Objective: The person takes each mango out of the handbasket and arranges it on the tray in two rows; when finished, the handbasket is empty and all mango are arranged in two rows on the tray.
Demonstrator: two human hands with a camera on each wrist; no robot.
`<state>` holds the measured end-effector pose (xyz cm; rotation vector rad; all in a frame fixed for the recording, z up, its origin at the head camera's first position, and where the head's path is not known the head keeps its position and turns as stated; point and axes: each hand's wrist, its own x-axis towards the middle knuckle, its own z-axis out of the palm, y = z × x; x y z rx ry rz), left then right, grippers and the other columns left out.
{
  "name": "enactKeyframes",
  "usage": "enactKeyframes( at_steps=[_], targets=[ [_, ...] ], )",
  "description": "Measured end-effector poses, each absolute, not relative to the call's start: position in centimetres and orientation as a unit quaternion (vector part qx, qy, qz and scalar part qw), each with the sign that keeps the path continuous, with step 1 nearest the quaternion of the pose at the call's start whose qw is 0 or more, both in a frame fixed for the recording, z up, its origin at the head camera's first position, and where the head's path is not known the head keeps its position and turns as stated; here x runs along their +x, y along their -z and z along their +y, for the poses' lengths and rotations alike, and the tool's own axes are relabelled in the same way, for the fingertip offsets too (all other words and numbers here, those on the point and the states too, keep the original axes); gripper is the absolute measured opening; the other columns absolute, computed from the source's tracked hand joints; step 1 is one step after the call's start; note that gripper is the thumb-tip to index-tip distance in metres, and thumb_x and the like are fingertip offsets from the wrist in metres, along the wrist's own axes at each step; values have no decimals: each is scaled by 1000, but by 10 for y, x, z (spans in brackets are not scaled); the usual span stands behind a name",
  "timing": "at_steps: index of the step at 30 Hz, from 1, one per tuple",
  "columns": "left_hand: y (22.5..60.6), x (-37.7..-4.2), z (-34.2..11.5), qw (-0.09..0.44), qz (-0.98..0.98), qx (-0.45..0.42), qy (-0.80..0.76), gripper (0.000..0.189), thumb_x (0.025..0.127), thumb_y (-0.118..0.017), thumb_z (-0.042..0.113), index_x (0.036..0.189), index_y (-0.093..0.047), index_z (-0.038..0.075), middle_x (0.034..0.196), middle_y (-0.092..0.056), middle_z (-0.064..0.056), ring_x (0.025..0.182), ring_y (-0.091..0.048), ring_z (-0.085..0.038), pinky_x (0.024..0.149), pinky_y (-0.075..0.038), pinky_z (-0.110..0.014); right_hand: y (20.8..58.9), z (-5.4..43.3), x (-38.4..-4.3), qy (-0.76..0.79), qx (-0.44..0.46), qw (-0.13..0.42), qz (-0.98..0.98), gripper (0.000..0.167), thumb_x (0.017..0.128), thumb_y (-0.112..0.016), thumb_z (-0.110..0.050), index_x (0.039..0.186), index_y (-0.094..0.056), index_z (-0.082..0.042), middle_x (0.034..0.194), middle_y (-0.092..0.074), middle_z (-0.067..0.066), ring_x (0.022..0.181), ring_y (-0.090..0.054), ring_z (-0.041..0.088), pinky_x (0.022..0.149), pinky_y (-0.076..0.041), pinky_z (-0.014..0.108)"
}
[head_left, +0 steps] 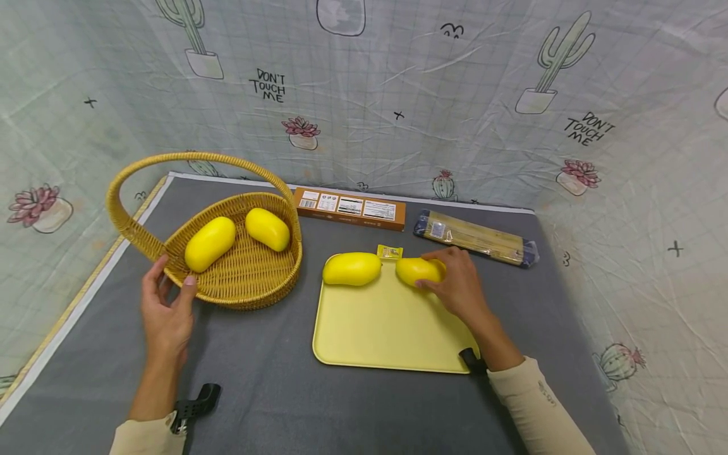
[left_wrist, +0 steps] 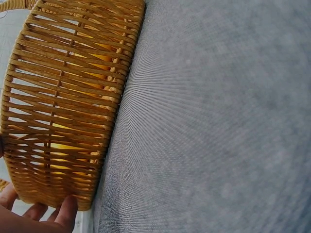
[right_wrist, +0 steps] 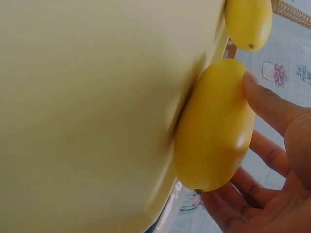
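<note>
My left hand (head_left: 167,316) holds the left end of a wicker basket (head_left: 244,300), its thumb at the rim and fingers against the outer wall. Two yellow mangoes lie inside, a left mango (head_left: 210,244) and a right mango (head_left: 267,229); yellow shows through the weave (left_wrist: 58,97) in the left wrist view. With thumb and fingers on either side, my right hand (head_left: 459,284) grips another mango (right_wrist: 214,126) at the far right part of a pale yellow tray (head_left: 387,335). One more mango (head_left: 352,269) lies at the tray's far left corner.
Behind the tray lies a small yellow packet (head_left: 389,252). A long brown box (head_left: 349,209) lies along the table's back edge, and a long wrapped pack (head_left: 476,237) lies to its right. The basket's tall handle (head_left: 199,157) arches above it. A printed curtain hangs behind the grey table (head_left: 267,379).
</note>
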<state>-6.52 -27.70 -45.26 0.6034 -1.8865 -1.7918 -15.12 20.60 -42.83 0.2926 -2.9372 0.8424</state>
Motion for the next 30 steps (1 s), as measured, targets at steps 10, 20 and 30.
enactKeyframes(
  at_steps=[10, 20, 30],
  targets=[
    [454, -66, -277, 241, -685, 214, 654, 64, 102, -69, 10, 160, -44, 22, 169, -37, -4, 156, -35, -23, 101, -44, -8, 402, 179, -139, -310, 141, 80, -937, 56, 82, -94, -30, 132, -75, -16, 136, -65, 11, 133, -53, 36, 111, -45, 61],
    [454, -65, -278, 234, -687, 219, 652, 65, 103, -69, 10, 161, -43, 23, 170, -35, -3, 158, -34, -21, 103, -44, -8, 376, 120, -131, -381, 247, 145, -879, 58, 80, -95, -26, 133, -74, -17, 132, -69, 5, 126, -59, 27, 102, -52, 48],
    [454, -67, -278, 224, -698, 226, 642, 65, 103, -68, 12, 161, -41, 26, 171, -34, -1, 160, -32, -21, 112, -40, -12, 357, 61, -134, -418, 320, 161, -835, 59, 83, -93, -31, 136, -72, -16, 135, -70, 3, 130, -62, 21, 109, -52, 41]
  ],
)
